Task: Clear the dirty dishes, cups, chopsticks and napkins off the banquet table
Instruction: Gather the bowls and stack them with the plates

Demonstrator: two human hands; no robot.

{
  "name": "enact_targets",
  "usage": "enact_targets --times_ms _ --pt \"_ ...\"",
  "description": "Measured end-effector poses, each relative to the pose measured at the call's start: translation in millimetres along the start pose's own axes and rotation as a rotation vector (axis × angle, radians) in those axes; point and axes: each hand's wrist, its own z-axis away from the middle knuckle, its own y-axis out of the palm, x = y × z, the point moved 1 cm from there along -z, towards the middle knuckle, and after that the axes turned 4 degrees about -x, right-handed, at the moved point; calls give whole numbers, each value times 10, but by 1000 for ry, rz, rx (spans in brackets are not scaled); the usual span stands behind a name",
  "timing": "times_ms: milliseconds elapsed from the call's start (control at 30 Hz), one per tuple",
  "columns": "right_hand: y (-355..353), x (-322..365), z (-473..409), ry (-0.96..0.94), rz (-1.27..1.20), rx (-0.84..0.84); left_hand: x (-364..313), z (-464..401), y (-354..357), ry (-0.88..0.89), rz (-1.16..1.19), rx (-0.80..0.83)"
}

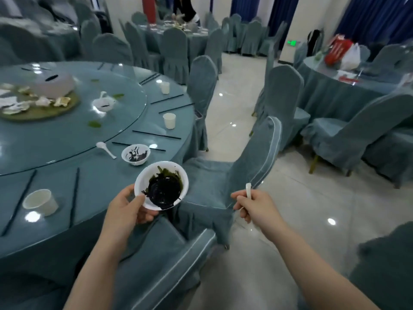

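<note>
My left hand [129, 206] holds a white bowl [161, 185] with dark leftovers, tilted, just off the edge of the round banquet table [96, 175]. My right hand [254, 206] is closed on a white spoon [248, 190] above a covered chair. On the table lie a second dirty bowl [135, 154], a loose white spoon [105, 149], paper cups [40, 202] [169, 120] [165, 87], several black chopsticks [74, 195] and a small bowl with a spoon [104, 104] on the glass turntable.
A platter of scraps [40, 108] and an overturned white dish [55, 83] sit on the turntable. Blue-covered chairs [223, 175] [156, 253] ring the table. More tables and chairs stand right and behind; a person works at the far table [185, 10]. Tiled floor lies between.
</note>
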Motion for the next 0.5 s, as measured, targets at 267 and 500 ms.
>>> enact_targets --times_ms 267,500 --pt "515 415 -1311 15 107 222 -116 -838 -7 -30 -37 -230" --pt "1382 551 -2293 7 259 482 -303 -1253 45 1 -103 -343"
